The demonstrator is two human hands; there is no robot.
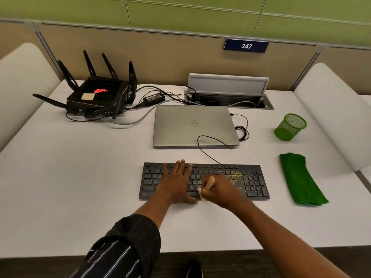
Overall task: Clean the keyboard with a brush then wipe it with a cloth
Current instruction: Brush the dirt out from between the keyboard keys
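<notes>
A black keyboard (251, 184) lies on the white desk (80, 177), with yellow dust scattered over its right keys. My left hand (176, 181) rests flat on the keyboard's left half, fingers spread. My right hand (219, 190) is closed around a small brush (209, 182) with a pale wooden handle. Its bristles touch the keys near the keyboard's front middle. A folded green cloth (299, 179) lies on the desk to the right of the keyboard, untouched.
A shut silver laptop (192, 125) sits behind the keyboard, whose cable loops over it. A black router (98, 95) with antennas stands at the back left. A green mesh cup (290, 127) stands at the right. A cable box (228, 91) is open at the rear.
</notes>
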